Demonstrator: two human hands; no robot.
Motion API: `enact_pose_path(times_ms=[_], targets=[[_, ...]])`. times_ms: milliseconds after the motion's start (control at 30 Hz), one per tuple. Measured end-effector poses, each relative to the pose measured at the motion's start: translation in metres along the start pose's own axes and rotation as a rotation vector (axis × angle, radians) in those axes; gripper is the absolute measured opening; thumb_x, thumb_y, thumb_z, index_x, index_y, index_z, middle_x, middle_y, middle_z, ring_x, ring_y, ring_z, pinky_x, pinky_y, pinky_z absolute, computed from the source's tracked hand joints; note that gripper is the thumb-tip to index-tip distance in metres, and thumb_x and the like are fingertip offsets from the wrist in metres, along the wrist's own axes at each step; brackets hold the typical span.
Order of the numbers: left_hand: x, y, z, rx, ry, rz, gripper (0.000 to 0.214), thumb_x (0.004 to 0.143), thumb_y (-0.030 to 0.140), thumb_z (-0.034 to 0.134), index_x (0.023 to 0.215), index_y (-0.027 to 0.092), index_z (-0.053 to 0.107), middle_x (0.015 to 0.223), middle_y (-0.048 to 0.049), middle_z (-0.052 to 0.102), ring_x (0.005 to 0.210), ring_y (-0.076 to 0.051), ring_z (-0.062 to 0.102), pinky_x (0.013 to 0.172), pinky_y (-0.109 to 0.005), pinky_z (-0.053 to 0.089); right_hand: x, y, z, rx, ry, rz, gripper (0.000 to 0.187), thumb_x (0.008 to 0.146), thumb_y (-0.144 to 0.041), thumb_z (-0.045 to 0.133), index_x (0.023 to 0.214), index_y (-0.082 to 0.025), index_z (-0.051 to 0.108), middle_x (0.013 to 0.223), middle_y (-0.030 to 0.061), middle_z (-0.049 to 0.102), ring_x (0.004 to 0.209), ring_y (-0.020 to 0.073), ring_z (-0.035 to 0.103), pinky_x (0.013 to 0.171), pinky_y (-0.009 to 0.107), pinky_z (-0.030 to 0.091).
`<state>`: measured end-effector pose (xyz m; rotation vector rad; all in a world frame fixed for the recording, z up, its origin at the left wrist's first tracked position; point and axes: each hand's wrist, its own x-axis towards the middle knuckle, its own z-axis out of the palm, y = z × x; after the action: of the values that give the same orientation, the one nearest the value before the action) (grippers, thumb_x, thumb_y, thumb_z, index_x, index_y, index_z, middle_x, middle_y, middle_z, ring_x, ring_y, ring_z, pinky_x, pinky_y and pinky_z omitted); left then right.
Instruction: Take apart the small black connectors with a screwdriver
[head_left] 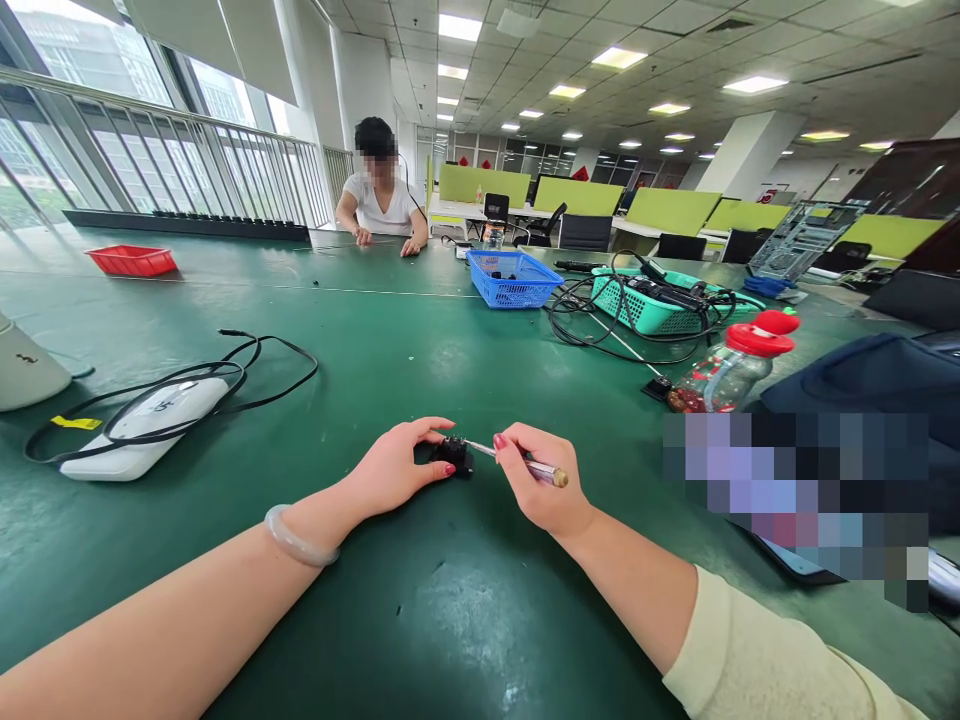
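A small black block-like part (454, 458) rests on the green table (360, 620), small pins or prongs showing along its top. My left hand (397, 465) is closed around its left side, thumb in front and fingers behind. In my right hand (544, 480) is a slim screwdriver (540, 469), gripped like a pen, with a thin metal shaft and a brownish end. Its tip points left and meets the top right of the black part. The exact shape of the tip is too small to make out.
A white power bank-like device (142, 430) with a looped black cable lies left. Farther off are a red tray (133, 260), a blue basket (514, 282) and a green basket (637, 310) with cables. A red-lidded bottle (731, 370) stands right. Another person (382, 200) sits opposite.
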<state>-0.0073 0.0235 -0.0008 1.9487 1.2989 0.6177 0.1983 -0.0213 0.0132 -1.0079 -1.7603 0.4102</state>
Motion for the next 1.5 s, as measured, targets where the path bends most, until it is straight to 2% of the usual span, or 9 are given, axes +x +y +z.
enact_pose_path(times_ms=[400, 600, 733, 833, 1100, 1500], targets=[[-0.003, 0.003, -0.001, 0.083, 0.022, -0.010, 0.051, 0.072, 0.038, 0.070, 0.122, 0.030, 0.060, 0.115, -0.0024, 0.068, 0.114, -0.026, 0.059, 0.107, -0.044, 0.044, 0.001, 0.001, 0.001, 0.032, -0.002, 0.068, 0.036, 0.092, -0.034, 0.047, 0.059, -0.020, 0.047, 0.051, -0.0049, 0.039, 0.047, 0.0078, 0.035, 0.048, 0.022, 0.030], [-0.003, 0.004, -0.001, 0.014, 0.015, -0.026, 0.046, 0.078, 0.043, 0.061, 0.121, 0.027, 0.058, 0.114, -0.0037, 0.070, 0.114, -0.026, 0.060, 0.107, -0.045, 0.042, 0.004, 0.011, 0.004, 0.143, 0.079, 0.238, 0.043, 0.090, -0.050, 0.050, 0.059, -0.020, 0.047, 0.049, -0.0061, 0.035, 0.046, 0.0078, 0.031, 0.047, 0.024, 0.028], [-0.002, 0.003, 0.000, -0.023, 0.014, -0.038, 0.046, 0.078, 0.045, 0.062, 0.119, 0.027, 0.056, 0.115, -0.0046, 0.070, 0.112, -0.026, 0.062, 0.106, -0.045, 0.043, 0.005, 0.019, 0.007, 0.281, 0.113, 0.389, 0.048, 0.086, -0.061, 0.051, 0.061, -0.021, 0.047, 0.048, -0.0068, 0.034, 0.044, 0.0080, 0.031, 0.044, 0.024, 0.027], [-0.001, 0.001, 0.001, -0.028, 0.013, -0.049, 0.044, 0.078, 0.045, 0.061, 0.118, 0.027, 0.054, 0.115, -0.0034, 0.070, 0.111, -0.025, 0.062, 0.105, -0.045, 0.042, 0.006, 0.021, 0.007, 0.306, 0.128, 0.438, 0.049, 0.084, -0.063, 0.053, 0.060, -0.021, 0.047, 0.047, -0.0067, 0.035, 0.043, 0.0080, 0.032, 0.043, 0.024, 0.027], [-0.001, 0.004, 0.000, -0.038, 0.002, -0.034, 0.033, 0.078, 0.044, 0.060, 0.105, 0.027, 0.050, 0.110, 0.0003, 0.072, 0.106, -0.023, 0.063, 0.101, -0.042, 0.042, 0.005, 0.020, 0.007, 0.308, 0.115, 0.439, 0.049, 0.085, -0.063, 0.053, 0.060, -0.021, 0.047, 0.048, -0.0066, 0.035, 0.044, 0.0081, 0.032, 0.043, 0.024, 0.027], [-0.001, 0.003, -0.001, -0.059, -0.008, -0.025, 0.036, 0.078, 0.045, 0.060, 0.109, 0.029, 0.052, 0.110, 0.0001, 0.072, 0.107, -0.023, 0.062, 0.103, -0.043, 0.041, 0.004, 0.019, 0.006, 0.300, 0.113, 0.409, 0.047, 0.086, -0.060, 0.053, 0.060, -0.021, 0.047, 0.050, -0.0062, 0.036, 0.045, 0.0083, 0.034, 0.045, 0.024, 0.029]])
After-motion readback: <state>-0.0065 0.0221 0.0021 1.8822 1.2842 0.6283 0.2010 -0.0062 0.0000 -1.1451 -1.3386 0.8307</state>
